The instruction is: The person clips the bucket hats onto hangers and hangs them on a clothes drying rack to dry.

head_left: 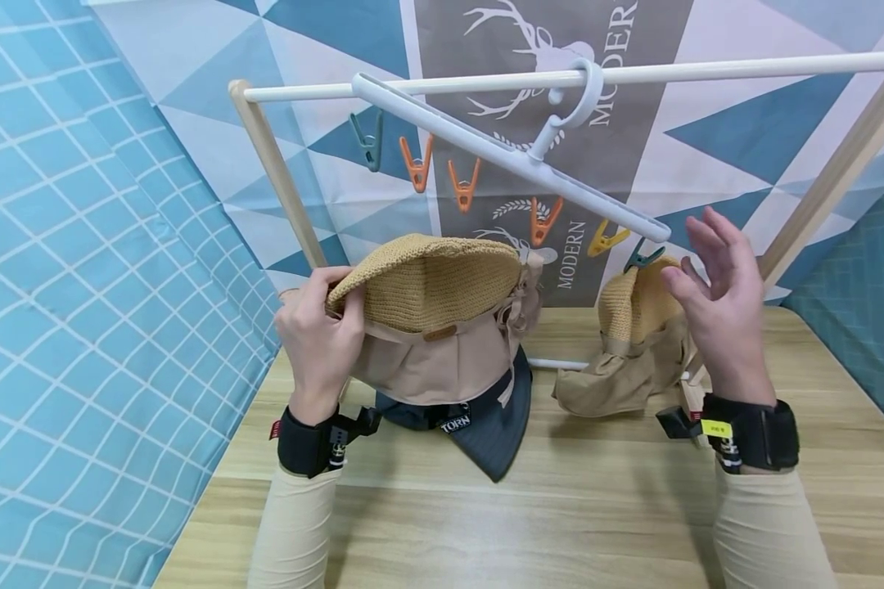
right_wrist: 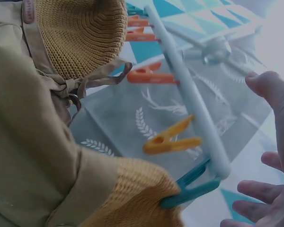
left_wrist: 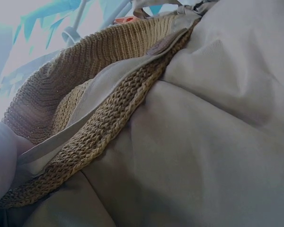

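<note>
My left hand [head_left: 322, 331] pinches the brim of a straw and pink-beige cloth sun hat [head_left: 442, 360], its woven hollow tipped toward me in the head view. In the left wrist view the thumb presses on the woven edge [left_wrist: 80, 163]. At the right, a smaller straw and khaki hat [head_left: 626, 360] hangs from a dark green clip [head_left: 642, 258] at the hanger's low end. Beside that clip my right hand [head_left: 729, 307] is raised with fingers spread, touching nothing visible. The pale grey-blue hanger [head_left: 516, 159] tilts down to the right, hooked on the rail.
Below the held hat lies a dark navy cap [head_left: 497, 433] on the wooden table [head_left: 560, 523]. A white rail [head_left: 471, 83] on wooden posts [head_left: 283, 172] spans the back. Along the hanger are a green clip [head_left: 369, 143], several orange clips [head_left: 417, 166] and a yellow clip [head_left: 606, 239].
</note>
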The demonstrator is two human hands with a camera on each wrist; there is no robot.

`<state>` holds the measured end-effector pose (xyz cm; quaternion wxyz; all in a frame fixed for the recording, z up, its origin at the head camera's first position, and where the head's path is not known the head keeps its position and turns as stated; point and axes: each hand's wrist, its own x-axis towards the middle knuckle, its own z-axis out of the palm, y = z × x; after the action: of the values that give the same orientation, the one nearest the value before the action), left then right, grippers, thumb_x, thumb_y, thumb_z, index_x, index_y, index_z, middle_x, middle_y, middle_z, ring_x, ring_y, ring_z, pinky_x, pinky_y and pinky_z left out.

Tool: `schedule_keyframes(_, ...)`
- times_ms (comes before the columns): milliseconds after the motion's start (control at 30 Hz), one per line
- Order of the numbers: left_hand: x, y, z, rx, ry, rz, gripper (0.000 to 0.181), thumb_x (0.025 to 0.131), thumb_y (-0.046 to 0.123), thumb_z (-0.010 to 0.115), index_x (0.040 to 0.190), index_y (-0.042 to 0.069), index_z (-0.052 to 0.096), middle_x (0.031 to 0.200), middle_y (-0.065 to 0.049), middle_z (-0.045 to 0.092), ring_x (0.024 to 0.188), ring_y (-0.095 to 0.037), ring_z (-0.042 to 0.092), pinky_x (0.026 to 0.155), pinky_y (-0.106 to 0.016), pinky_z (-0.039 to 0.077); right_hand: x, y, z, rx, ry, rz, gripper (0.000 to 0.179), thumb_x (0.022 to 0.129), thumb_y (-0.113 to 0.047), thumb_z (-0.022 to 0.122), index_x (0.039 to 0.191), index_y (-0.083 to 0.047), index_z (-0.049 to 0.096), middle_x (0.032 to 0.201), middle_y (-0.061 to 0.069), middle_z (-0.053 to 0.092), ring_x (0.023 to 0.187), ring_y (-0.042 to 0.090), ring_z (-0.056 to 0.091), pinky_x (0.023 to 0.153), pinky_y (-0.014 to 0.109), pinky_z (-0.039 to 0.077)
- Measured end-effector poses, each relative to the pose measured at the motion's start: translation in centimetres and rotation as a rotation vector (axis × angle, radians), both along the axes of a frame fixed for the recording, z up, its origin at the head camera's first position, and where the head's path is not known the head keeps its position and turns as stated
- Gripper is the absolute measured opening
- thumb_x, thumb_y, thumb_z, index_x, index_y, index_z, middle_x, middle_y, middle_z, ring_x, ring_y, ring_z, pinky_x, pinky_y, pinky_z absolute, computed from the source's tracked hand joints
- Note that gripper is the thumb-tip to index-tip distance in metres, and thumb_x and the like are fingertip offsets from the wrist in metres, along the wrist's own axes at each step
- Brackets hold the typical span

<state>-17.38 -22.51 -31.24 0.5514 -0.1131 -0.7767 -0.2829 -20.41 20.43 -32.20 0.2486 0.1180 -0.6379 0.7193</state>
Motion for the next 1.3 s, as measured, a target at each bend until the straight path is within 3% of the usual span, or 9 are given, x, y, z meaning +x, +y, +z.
schedule_keyframes(133,0.1,0.2,0.0,-0.006,-0.003,0.0,0.014,0.103,0.006,0.07,0.106,-0.003,0.08,0.085,-0.024,0.081,0.052,-0.035,0.057,0.058,-0.038,0.038,-1.3,0.5,-0.8,-0.009,-0.048,0.042,0.075,0.104,-0.004,0.078,0.171,-0.02,0.047,0.168,0.002,0.058,0.167,0.019,0.047,0.127,0.019,0.045)
schedule_keyframes(267,0.0,0.4,-0.1,-0.019,-0.006,-0.003,0.013,0.102,0.005,0.07,0.106,-0.002,0.081,0.088,-0.023,0.083,0.055,-0.037,0.062,0.058,-0.043,0.042,-2.3,0.8,-1.6,-0.072,-0.055,0.101,0.074,0.106,-0.001,0.075,0.172,-0.013,0.045,0.156,-0.003,0.068,0.153,0.011,0.061,0.109,0.01,0.054)
schedule_keyframes(400,-0.1,0.6,-0.2,-0.02,-0.014,-0.008,0.013,0.101,0.004,0.071,0.105,-0.002,0.082,0.09,-0.022,0.084,0.057,-0.038,0.066,0.058,-0.046,0.045,-2.7,0.8,-2.1,-0.117,-0.024,0.128,0.067,0.106,0.002,0.073,0.168,-0.008,0.051,0.14,-0.008,0.078,0.133,0.005,0.073,0.104,0.011,0.057)
schedule_keyframes(700,-0.2,0.6,-0.4,-0.022,-0.022,-0.013,0.013,0.101,0.004,0.071,0.105,-0.002,0.082,0.09,-0.022,0.084,0.056,-0.036,0.064,0.06,-0.046,0.045,-2.4,0.3,-2.0,-0.186,-0.007,0.155,0.047,0.102,0.005,0.077,0.148,-0.001,0.07,0.118,0.002,0.088,0.108,0.01,0.085,0.093,0.02,0.065)
schedule_keyframes(1000,-0.3,0.8,-0.5,-0.024,-0.031,-0.024,0.014,0.101,0.005,0.07,0.106,-0.001,0.082,0.091,-0.021,0.084,0.06,-0.038,0.068,0.059,-0.047,0.046,-2.1,0.2,-1.5,-0.267,0.046,0.064,0.036,0.095,0.009,0.082,0.13,0.009,0.076,0.104,0.009,0.089,0.094,0.015,0.088,0.082,0.024,0.067)
schedule_keyframes(1300,-0.3,0.8,-0.5,-0.029,-0.041,-0.024,0.015,0.102,0.006,0.07,0.106,-0.001,0.082,0.091,-0.021,0.084,0.063,-0.039,0.07,0.06,-0.05,0.048,-0.2,0.5,0.4,-0.347,0.189,-0.03,0.04,0.089,0.015,0.085,0.127,0.018,0.074,0.101,0.017,0.088,0.087,0.02,0.088,0.073,0.028,0.067)
